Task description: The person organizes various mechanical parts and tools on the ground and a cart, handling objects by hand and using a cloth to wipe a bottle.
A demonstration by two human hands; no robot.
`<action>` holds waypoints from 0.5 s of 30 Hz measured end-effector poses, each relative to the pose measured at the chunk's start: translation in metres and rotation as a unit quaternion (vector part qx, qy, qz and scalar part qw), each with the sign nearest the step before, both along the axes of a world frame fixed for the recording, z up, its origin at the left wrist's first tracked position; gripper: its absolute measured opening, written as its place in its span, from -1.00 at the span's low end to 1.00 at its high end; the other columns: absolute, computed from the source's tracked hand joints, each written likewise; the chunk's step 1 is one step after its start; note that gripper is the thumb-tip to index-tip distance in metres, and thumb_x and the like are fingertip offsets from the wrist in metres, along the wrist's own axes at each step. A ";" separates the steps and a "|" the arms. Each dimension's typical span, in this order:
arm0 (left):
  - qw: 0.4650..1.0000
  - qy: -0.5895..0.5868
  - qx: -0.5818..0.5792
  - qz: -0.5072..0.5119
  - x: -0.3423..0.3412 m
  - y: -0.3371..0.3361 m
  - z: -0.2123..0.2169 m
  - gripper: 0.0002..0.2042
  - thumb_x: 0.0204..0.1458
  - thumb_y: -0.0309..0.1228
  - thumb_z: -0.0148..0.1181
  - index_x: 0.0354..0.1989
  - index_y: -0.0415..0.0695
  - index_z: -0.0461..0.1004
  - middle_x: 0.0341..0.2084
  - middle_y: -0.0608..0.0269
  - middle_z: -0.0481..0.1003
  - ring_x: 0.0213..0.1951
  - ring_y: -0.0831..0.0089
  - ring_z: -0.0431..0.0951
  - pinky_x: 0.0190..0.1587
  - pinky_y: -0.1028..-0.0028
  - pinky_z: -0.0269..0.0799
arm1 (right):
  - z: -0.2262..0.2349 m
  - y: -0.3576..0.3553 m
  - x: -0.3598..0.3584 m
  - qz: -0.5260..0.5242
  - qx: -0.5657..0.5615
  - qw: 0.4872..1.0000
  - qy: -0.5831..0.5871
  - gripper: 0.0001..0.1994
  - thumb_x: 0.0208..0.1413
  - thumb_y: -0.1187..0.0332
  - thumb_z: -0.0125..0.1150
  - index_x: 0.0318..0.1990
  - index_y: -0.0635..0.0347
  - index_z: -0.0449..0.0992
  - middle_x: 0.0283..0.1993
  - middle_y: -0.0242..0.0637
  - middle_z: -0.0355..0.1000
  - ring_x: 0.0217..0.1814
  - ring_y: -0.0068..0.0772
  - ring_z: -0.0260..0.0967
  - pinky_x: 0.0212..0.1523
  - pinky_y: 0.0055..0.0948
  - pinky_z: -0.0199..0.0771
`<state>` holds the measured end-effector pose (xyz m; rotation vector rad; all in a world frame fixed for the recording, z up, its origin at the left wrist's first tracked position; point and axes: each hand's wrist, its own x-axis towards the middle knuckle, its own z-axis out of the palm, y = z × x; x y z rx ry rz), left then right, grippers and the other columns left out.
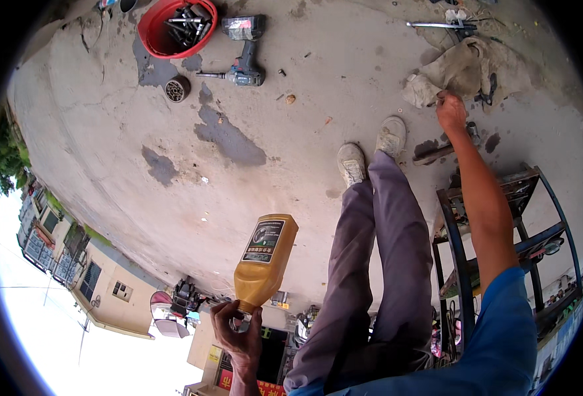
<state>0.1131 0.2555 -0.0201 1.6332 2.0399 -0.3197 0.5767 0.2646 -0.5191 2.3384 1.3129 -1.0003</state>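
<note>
Head view: left hand (pixel 237 328) fingers wrap the neck of one glossy amber plastic bottle (pixel 264 263); right hand (pixel 451 109) fingers pinch one crumpled beige rag (pixel 453 71) on cracked, stained concrete floor (pixel 291 125).

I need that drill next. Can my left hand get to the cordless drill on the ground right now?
Probably not: the left hand is wrapped around the yellow bottle, and the drill lies well beyond it on the concrete.
</note>
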 end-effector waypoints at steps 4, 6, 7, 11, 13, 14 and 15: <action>1.000 -0.030 0.001 -0.007 0.010 0.011 0.019 -0.60 -0.16 -0.48 0.46 -0.14 -0.22 0.43 -0.29 0.16 0.39 -0.41 0.41 0.39 -0.35 0.43 0.38 | 0.125 -0.006 0.008 -0.292 0.234 0.926 0.054 -0.63 0.04 0.35 0.32 -0.03 0.26 0.39 -0.06 -0.14 0.47 -0.07 -0.16 0.44 -0.05 -0.26 0.41; 0.998 -0.058 0.028 0.024 0.025 0.020 0.028 -0.63 -0.21 -0.56 0.44 -0.20 -0.20 0.44 -0.35 0.21 0.39 -0.44 0.43 0.36 -0.36 0.44 0.35 | 0.197 -0.019 0.022 -0.449 0.342 0.815 0.127 -0.58 0.05 0.39 0.33 0.03 0.31 0.34 -0.06 -0.19 0.46 -0.10 -0.35 0.41 -0.06 -0.37 0.38; 0.997 -0.070 0.036 0.017 0.027 0.024 0.033 -0.64 -0.20 -0.56 0.44 -0.20 -0.20 0.44 -0.35 0.21 0.39 -0.44 0.44 0.35 -0.36 0.44 0.35 | 0.242 -0.016 0.023 -0.524 0.386 0.740 0.173 -0.54 0.05 0.40 0.34 0.07 0.33 0.32 -0.05 -0.22 0.45 -0.10 -0.44 0.38 -0.07 -0.42 0.37; 0.993 -0.090 0.076 -0.020 0.039 0.034 0.068 -0.63 -0.18 -0.50 0.45 -0.19 -0.19 0.44 -0.35 0.21 0.40 -0.46 0.41 0.35 -0.36 0.40 0.36 | 0.423 -0.023 0.020 -0.522 0.473 0.666 0.245 -0.68 0.15 0.43 0.29 0.02 0.37 0.47 -0.03 -0.29 0.50 -0.01 -0.49 0.39 0.08 -0.47 0.34; 0.988 -0.115 0.098 -0.026 0.050 0.041 0.086 -0.66 -0.15 -0.49 0.44 -0.20 -0.18 0.44 -0.36 0.22 0.39 -0.46 0.41 0.34 -0.35 0.39 0.35 | 0.450 -0.058 0.023 -0.524 0.456 0.688 0.209 -0.74 0.20 0.38 0.24 -0.02 0.33 0.53 -0.06 -0.35 0.51 -0.03 -0.53 0.39 0.07 -0.49 0.32; 0.986 -0.123 0.106 -0.035 0.054 0.045 0.093 -0.66 -0.15 -0.48 0.44 -0.20 -0.18 0.44 -0.36 0.22 0.40 -0.46 0.41 0.35 -0.36 0.40 0.36 | 0.459 -0.073 0.027 -0.525 0.439 0.696 0.218 -0.76 0.23 0.35 0.22 -0.05 0.31 0.56 -0.08 -0.39 0.52 -0.04 -0.55 0.40 0.07 -0.51 0.30; 0.983 -0.131 0.115 -0.047 0.059 0.048 0.100 -0.66 -0.15 -0.47 0.45 -0.20 -0.17 0.43 -0.36 0.22 0.40 -0.47 0.40 0.36 -0.36 0.40 0.37 | 0.477 -0.073 0.018 -0.585 0.438 0.637 0.246 -0.72 0.24 0.32 0.20 0.01 0.31 0.54 -0.07 -0.37 0.53 -0.04 -0.56 0.40 0.10 -0.49 0.27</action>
